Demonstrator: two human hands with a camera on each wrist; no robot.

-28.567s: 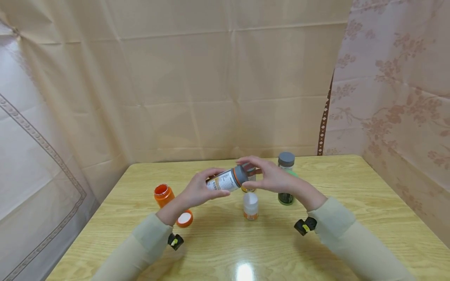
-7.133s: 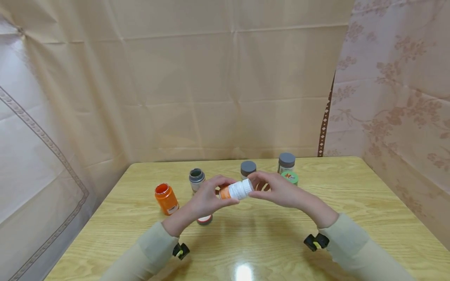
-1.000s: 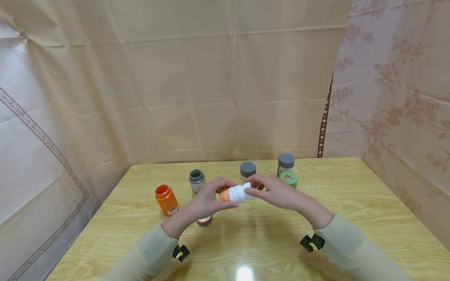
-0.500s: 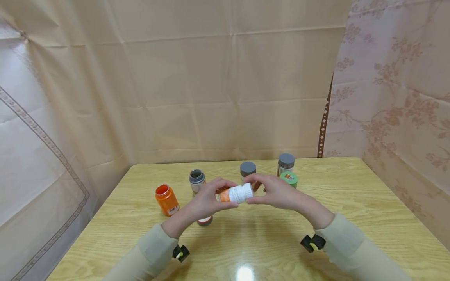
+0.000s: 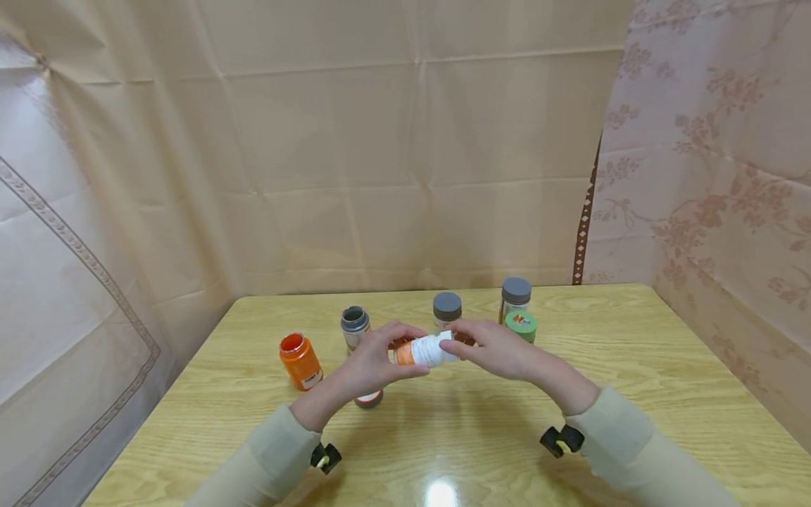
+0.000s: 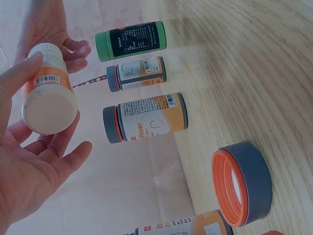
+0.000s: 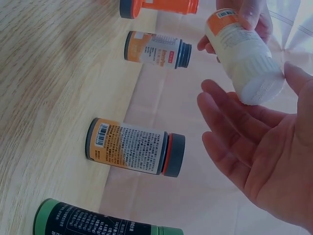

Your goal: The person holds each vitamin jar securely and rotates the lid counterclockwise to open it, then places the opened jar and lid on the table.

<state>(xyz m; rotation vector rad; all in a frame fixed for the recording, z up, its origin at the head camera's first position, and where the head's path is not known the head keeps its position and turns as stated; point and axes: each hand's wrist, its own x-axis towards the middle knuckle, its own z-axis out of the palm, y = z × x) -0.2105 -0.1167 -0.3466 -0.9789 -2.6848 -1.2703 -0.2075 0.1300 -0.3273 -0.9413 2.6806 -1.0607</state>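
Observation:
My left hand [image 5: 374,360] grips a small white pill bottle [image 5: 426,351] with an orange label, tilted with its top toward the right, above the table. In the left wrist view the bottle's pale base faces the camera and the left thumb lies on its side. At the other end, my right hand [image 5: 503,350] has its thumb and fingers around the ribbed white cap [image 7: 261,82], which sits on the bottle. Behind the bottle in the head view stands a grey-lidded bottle [image 5: 447,306], partly hidden by the right fingers.
To the left stand an uncapped orange bottle [image 5: 300,362] and an uncapped grey-necked bottle [image 5: 355,320]. A grey cap with an orange inside [image 6: 243,183] lies on the table [image 5: 633,366]. At the right are a green-lidded bottle [image 5: 522,324] and another grey-lidded bottle [image 5: 516,290].
Long before, my left hand held a grey-capped bottle; that bottle now stands uncapped and the white one is held. Over the last second, my right fingers shift and turn about the white cap.

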